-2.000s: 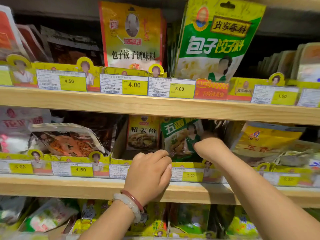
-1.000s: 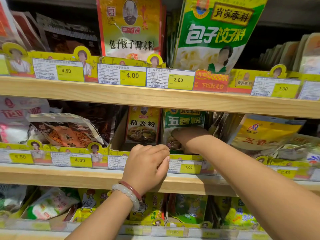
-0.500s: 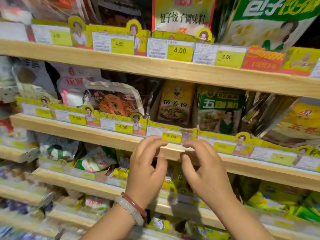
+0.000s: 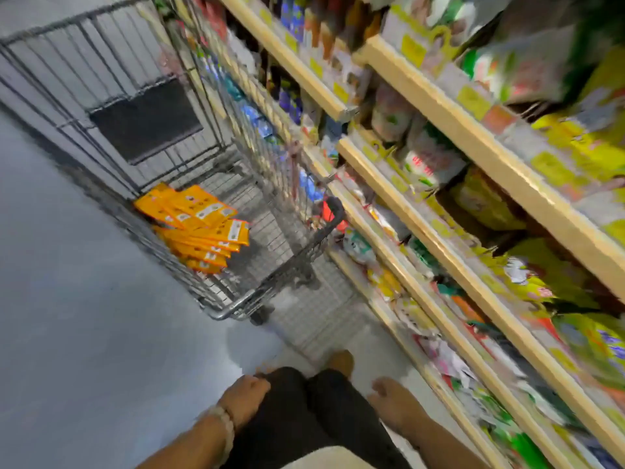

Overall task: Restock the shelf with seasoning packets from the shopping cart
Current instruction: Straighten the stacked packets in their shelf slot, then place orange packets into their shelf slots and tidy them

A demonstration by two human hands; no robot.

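Well apart at eleven o'clock from both empty, loosely hanging hands, left hand (image 4: 244, 397) and right hand (image 4: 392, 406), orange seasoning packets (image 4: 198, 225) are lying in the shopping cart (image 4: 233, 308).

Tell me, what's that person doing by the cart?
A person is restocking a shop shelf. Right now both hands are empty: the left hand and right hand hang low near the legs. A pile of orange seasoning packets waits in the shopping cart beside the shelves. The picture is blurry.

Grey floor (image 4: 84, 333) with wire shopping cart (image 4: 236, 301) beside stocked wooden shelves (image 4: 449, 252).
Orange seasoning packets (image 4: 199, 225) stacked on cart bottom, well beyond the fingers; shelves blurred.
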